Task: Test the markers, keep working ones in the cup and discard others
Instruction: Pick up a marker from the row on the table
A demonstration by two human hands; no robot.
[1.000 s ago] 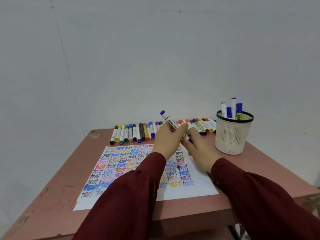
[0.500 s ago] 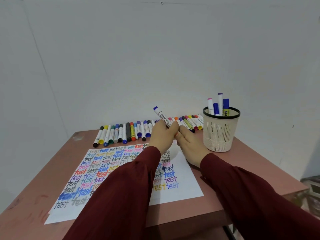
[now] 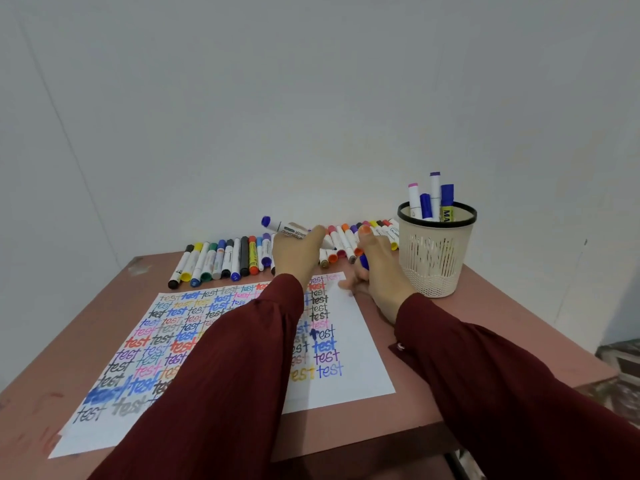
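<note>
My left hand [image 3: 298, 252] grips a white marker [image 3: 290, 231] with a blue end, held nearly level above the far edge of the test sheet [image 3: 363, 344]. A short way to its right, my right hand [image 3: 379, 277] pinches a blue cap [image 3: 363, 262], its lower fingers touching the paper. The sheet is covered with coloured "test" words. A beige mesh cup [image 3: 437, 271] with a black rim stands right of my right hand and holds several markers [image 3: 426, 202]. The marker's tip is hidden behind my left hand.
A row of several capped markers [image 3: 221, 259] lies along the back of the reddish table [image 3: 502, 327], against the white wall. More markers [image 3: 343, 237] of that row show between my hands. The table's right edge drops to the floor.
My hands, joined at the marker half a second ago, have drawn apart. The blue cap is now in my right hand, and the marker lies flatter in my left.
</note>
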